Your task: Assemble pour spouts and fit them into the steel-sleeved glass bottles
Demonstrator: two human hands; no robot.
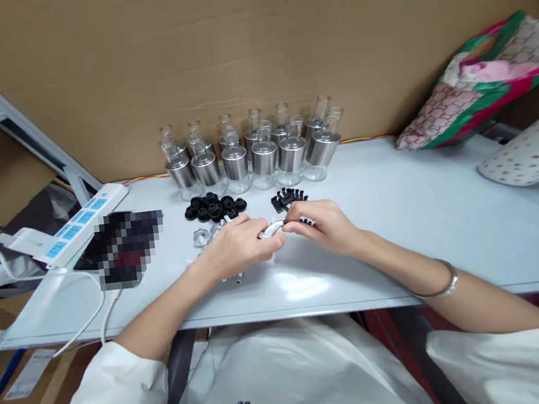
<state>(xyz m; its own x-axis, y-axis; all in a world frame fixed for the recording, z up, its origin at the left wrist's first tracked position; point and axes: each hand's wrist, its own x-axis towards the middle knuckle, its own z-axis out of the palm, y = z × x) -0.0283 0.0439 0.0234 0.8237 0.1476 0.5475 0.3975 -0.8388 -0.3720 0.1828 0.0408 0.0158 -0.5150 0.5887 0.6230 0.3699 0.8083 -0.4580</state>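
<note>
My left hand (240, 244) is closed around a shiny silver spout-like piece (271, 229), whose end sticks out between thumb and fingers. My right hand (327, 226) pinches a small dark part (286, 222) against the tip of that piece. Whether the two are joined I cannot tell. Several silver metal parts (201, 237) lie beside and partly under my left hand. Behind it is a pile of round black stoppers (214, 209). Small black pegs (289, 198) lie just beyond my right hand, which hides some of them.
Two rows of glass bottles with steel sleeves (264, 157) stand at the back of the white table (397, 213). To the left lie a power strip (84, 223), cables and a blurred-out device (129, 247). A patterned bag (471, 88) and a dotted white object (530, 146) are at right.
</note>
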